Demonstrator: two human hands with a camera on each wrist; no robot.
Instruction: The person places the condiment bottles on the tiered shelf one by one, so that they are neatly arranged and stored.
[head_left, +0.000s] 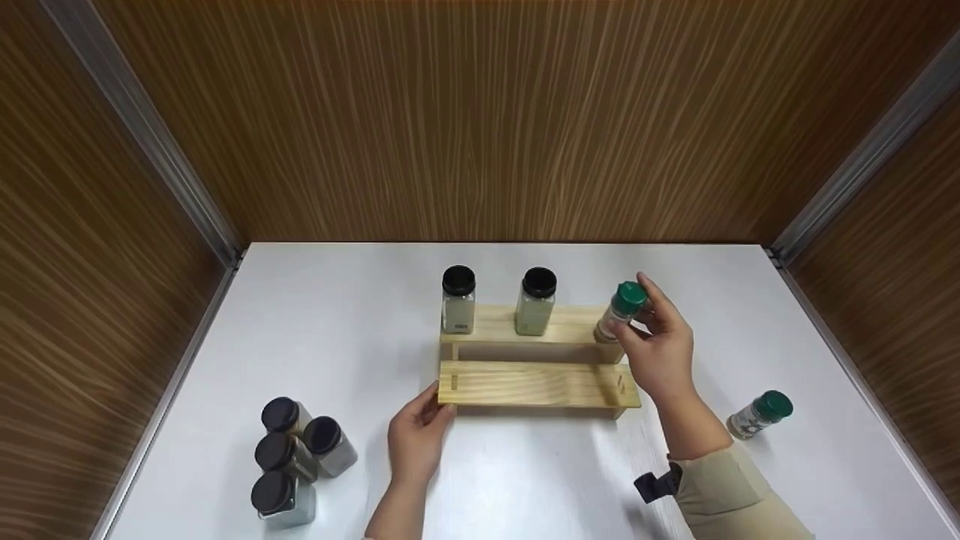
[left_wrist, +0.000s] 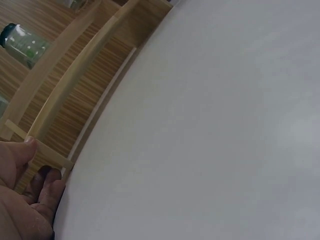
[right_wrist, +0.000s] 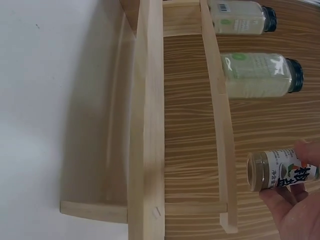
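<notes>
A two-step wooden spice rack (head_left: pixel 540 384) stands on the white table. My left hand (head_left: pixel 417 436) holds its front left corner, thumb at the lower step's edge; the left wrist view shows the same hand (left_wrist: pixel 25 195) at the rack's end. Over the right end of the upper step, my right hand (head_left: pixel 660 349) pinches a small spice jar (head_left: pixel 619 309) with a green cap. The jar leans a little, and in the right wrist view its base (right_wrist: pixel 257 171) is slightly apart from the step. Two black-capped spice jars, one at the left (head_left: pixel 458 304) and one mid-step (head_left: pixel 535 304), stand upright there.
Several black-capped jars (head_left: pixel 289 454) stand grouped on the table at the left. Another green-capped jar (head_left: pixel 759 414) stands at the right, beside my right forearm. Wood-grain panels (head_left: pixel 495 120) wall the table at the back and both sides.
</notes>
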